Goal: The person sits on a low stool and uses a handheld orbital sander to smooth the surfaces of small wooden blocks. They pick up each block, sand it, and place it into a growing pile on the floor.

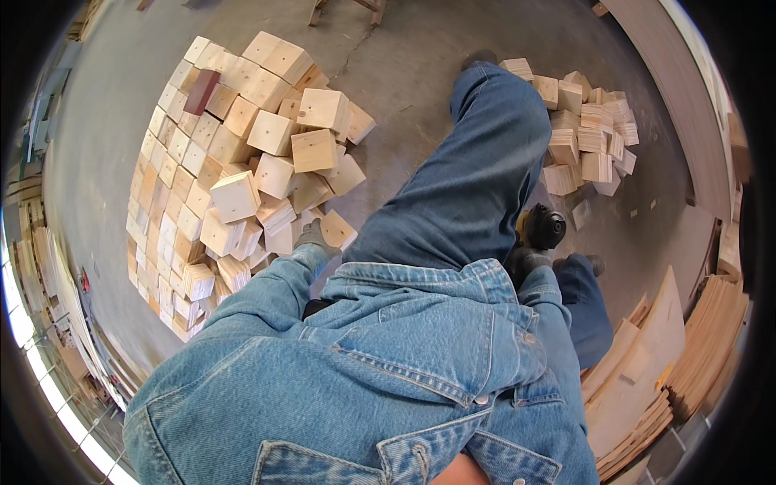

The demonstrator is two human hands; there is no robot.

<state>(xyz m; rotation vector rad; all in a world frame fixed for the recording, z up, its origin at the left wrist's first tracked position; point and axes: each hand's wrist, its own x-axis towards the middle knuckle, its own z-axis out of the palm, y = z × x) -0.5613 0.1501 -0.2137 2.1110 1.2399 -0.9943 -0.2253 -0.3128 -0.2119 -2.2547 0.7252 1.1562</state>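
My left hand [311,237], in a grey glove, is at the near right edge of a large pile of wooden blocks. Its fingers press along the side of a pale wooden block [339,229] that sits tilted beside the pile, and they look closed on it. Beyond my bent leg, my right hand [527,261], in a dark glove, grips a yellow and black power tool [545,227]. The tool's exact kind cannot be made out; my leg and sleeve hide part of it and most of the fingers.
Stacked blocks [187,153] form a tall pile at left, with a dark red block [202,92] among them. A smaller heap of blocks [594,129] lies at far right. Plywood sheets [638,347] lean at near right. Wooden legs [346,10] stand on the concrete floor at the top.
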